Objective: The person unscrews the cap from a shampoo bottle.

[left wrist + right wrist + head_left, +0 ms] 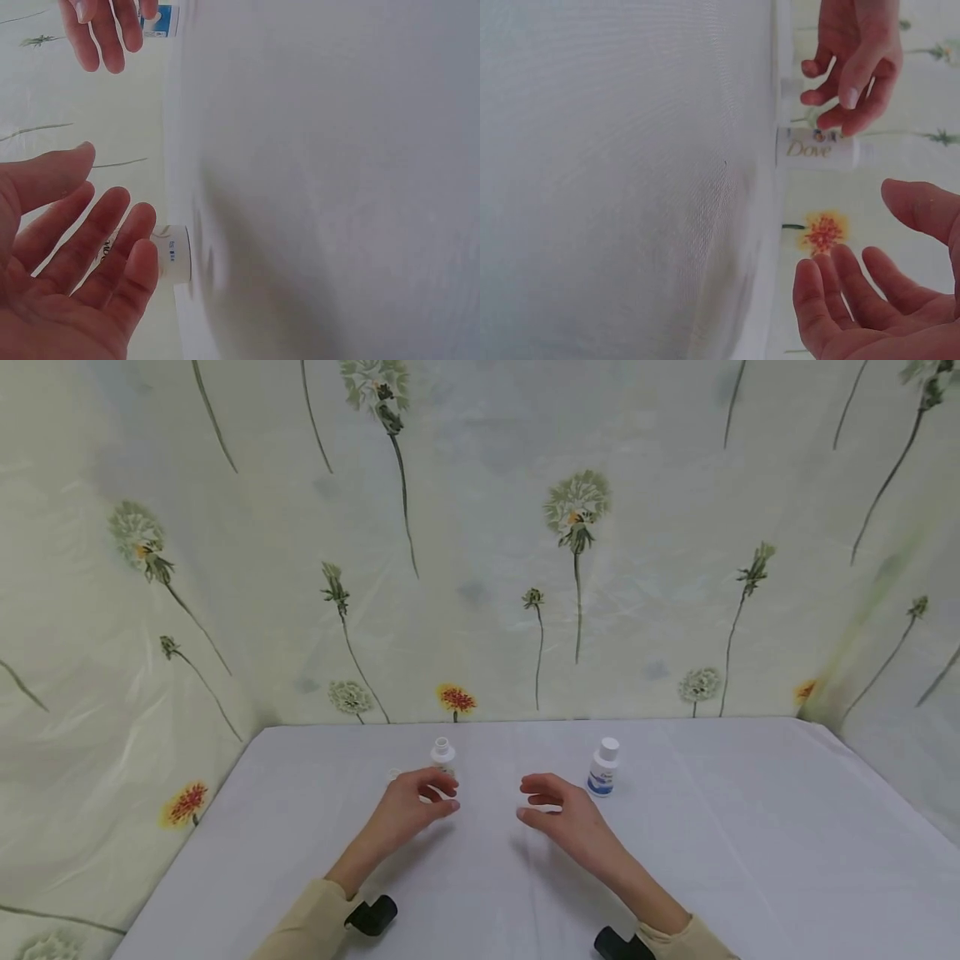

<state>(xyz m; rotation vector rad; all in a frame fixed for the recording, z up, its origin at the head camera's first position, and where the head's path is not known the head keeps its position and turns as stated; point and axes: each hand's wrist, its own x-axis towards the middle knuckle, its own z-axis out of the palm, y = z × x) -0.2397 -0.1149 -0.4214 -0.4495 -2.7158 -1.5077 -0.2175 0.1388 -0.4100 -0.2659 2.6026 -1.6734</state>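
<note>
My left hand (pixel 422 802) hovers above the table with fingers loosely bent and nothing between them. Just behind it stands a small white Dove bottle (pixel 442 750), upright with its neck uncapped; the hand hides its lower part. A small white round piece (pixel 393 773), perhaps a cap, lies left of that bottle, mostly hidden. Facing the left hand across a gap, my right hand (pixel 566 814) is also raised, its fingers relaxed and holding nothing. Beyond the right hand stands a second white bottle (pixel 602 768), upright, with a white cap and a blue label.
A white cloth covers the table (pixel 750 860). Behind and at both sides hangs a pale curtain (pixel 480 635) printed with dandelions. Dark wrist cameras are worn on both wrists, near the beige sleeves (pixel 311 922).
</note>
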